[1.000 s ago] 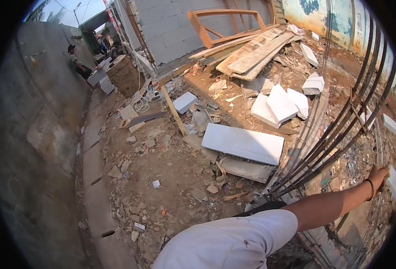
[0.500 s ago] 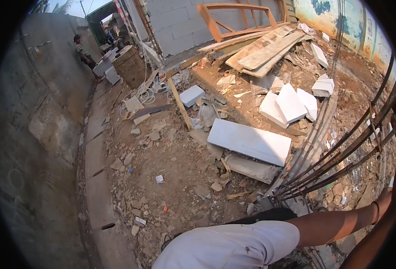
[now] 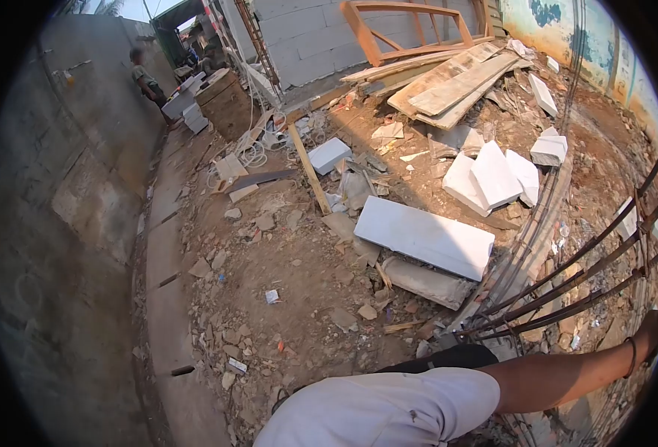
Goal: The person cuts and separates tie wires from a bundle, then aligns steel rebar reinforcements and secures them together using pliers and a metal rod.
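My left arm, in a white short sleeve (image 3: 374, 402), reaches across the bottom toward the right edge. A thin dark band circles its wrist. My left hand (image 3: 651, 334) is cut by the dark rim of the view, and its fingers cannot be made out. Just above it, rusty steel bars (image 3: 567, 287) tied into a cage curve up to the right; whether the hand touches them cannot be told. My right hand is out of sight. A long white block (image 3: 426, 237) lies on a grey slab (image 3: 426, 281), left of the bars.
Broken white blocks (image 3: 493, 177) and wooden planks (image 3: 456, 89) lie farther back, by an orange-brown wooden frame (image 3: 407, 30). Rubble covers the ground. A concrete wall (image 3: 76, 186) runs along the left, where a person (image 3: 149, 83) stands far off beside a wooden box (image 3: 225, 103).
The view has shifted slightly, so the scene sits farther right. The second forearm at the lower right has left the view. My left hand shows a little lower against the bars.
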A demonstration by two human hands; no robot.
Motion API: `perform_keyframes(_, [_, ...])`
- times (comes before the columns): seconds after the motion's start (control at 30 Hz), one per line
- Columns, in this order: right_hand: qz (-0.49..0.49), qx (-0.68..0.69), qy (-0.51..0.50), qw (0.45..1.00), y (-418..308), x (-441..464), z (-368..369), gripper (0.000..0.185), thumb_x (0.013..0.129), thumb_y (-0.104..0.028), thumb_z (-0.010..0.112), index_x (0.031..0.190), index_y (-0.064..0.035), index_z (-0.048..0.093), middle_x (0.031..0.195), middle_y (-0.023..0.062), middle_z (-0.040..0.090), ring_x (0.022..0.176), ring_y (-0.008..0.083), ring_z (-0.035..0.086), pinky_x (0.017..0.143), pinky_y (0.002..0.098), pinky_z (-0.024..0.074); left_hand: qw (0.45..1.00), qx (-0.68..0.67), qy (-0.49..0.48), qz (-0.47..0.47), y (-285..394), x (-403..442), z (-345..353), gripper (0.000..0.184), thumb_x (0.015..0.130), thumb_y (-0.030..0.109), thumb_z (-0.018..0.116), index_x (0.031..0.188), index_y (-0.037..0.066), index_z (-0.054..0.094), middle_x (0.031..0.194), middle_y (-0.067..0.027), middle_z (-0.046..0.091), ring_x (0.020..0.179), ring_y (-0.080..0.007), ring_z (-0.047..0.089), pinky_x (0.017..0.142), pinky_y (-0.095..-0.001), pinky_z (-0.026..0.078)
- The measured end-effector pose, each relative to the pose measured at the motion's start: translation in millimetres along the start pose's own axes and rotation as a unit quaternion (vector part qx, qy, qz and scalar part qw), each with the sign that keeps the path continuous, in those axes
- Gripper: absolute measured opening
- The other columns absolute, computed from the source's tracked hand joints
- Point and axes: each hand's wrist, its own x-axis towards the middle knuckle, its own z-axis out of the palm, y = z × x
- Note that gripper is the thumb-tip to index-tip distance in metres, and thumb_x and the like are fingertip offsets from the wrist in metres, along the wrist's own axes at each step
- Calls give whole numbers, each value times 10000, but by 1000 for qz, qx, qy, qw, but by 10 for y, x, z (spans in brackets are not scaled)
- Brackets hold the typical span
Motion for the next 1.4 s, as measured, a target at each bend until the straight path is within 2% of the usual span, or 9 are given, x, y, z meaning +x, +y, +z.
perform_keyframes(0.43, [69,-254,-14,965,60,120,78,449,968,-474,463,1193,-86,440,1056,155,468,899,262,472,775,446,406,999,-3,-18,40,37,129,4,288,885,316,694,885,28,690,667,-59,590,559,-152,563,521,-336,486])
perform_keyframes(0.5, [75,-533,-60,841,154,-110,263,481,976,-484,456,1235,-79,433,1107,168,473,949,271,484,809,451,414,999,-9,-19,46,16,141,18,288,893,319,684,890,31,681,672,-52,582,565,-144,558,521,-329,478])
perform_keyframes(0.6, [14,-906,-172,386,326,-891,697,531,987,-497,445,1298,-68,423,1183,187,482,1025,284,502,861,460,426,998,-15,-23,57,-15,191,38,288,904,325,669,897,36,668,679,-41,571,574,-133,549,521,-319,467])
perform_keyframes(0.7, [8,-957,-210,201,434,-1825,1134,581,999,-511,434,1361,-57,413,1258,206,491,1101,298,520,912,468,439,997,-25,-28,70,-26,245,51,289,916,330,654,904,41,654,687,-30,559,583,-121,541,522,-308,455])
perform_keyframes(0.83, [22,-971,-200,132,342,-2566,1454,651,1014,-530,420,1444,-42,399,1359,232,503,1203,316,544,980,479,455,994,-34,-40,95,-88,363,115,289,931,337,635,913,48,636,697,-15,544,596,-105,530,522,-294,440])
perform_keyframes(1.07, [-36,-943,-151,293,424,-2795,1259,303,924,-237,667,1213,-145,649,1179,204,662,966,271,684,816,381,568,988,-59,-56,133,-201,515,161,290,958,349,601,929,60,605,714,11,517,617,-78,511,523,-270,413])
perform_keyframes(1.2, [-40,-957,-119,263,572,-2895,1249,239,917,-209,672,1147,-147,690,1256,187,637,1035,281,678,931,405,561,983,-74,-66,156,-266,606,212,291,973,356,581,938,67,587,724,26,501,629,-63,500,523,-256,398])
perform_keyframes(1.27, [-125,-977,-171,-39,628,-2826,1273,138,915,-176,676,1018,-94,717,1095,136,703,913,276,692,807,377,572,979,-83,-72,170,-312,659,243,291,981,359,571,943,70,578,729,33,493,635,-55,495,524,-249,390])
perform_keyframes(1.4, [-160,-906,-385,-70,1011,-3008,1253,564,1018,-471,468,1388,-46,497,1102,163,655,952,223,637,794,379,533,969,-98,-83,212,-491,810,326,292,996,366,552,952,77,560,739,48,478,648,-39,484,524,-235,375])
